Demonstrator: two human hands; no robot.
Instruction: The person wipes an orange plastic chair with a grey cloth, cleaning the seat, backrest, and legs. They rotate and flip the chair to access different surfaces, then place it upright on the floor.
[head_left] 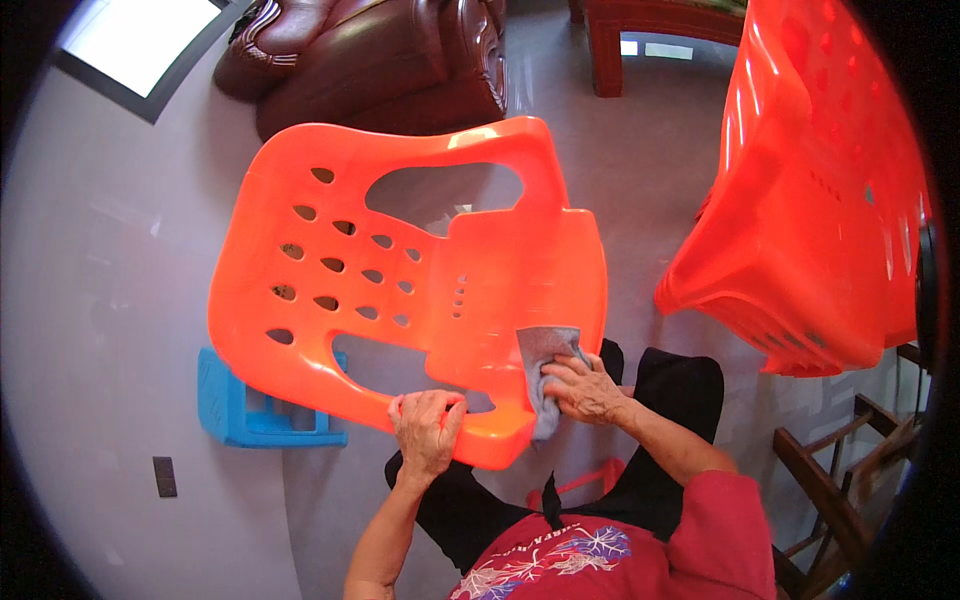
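A bright orange-red plastic armchair (400, 270) with teardrop holes in its backrest lies in front of me, its back toward the left. My left hand (427, 432) is closed around the near armrest, thumb and fingers curled over its edge. In my right hand (585, 388) is a grey cloth (548, 352), pressed against the seat near its front edge. Part of the cloth hangs down beside the armrest's end. The chair's legs are hidden beneath it.
A blue plastic stool (235, 410) stands under the backrest. Stacked orange-red chairs (800, 230) rise at right. Beyond are a dark red leather sofa (380, 70) and a reddish wooden table (607, 60). Brown wooden furniture (825, 495) sits at lower right.
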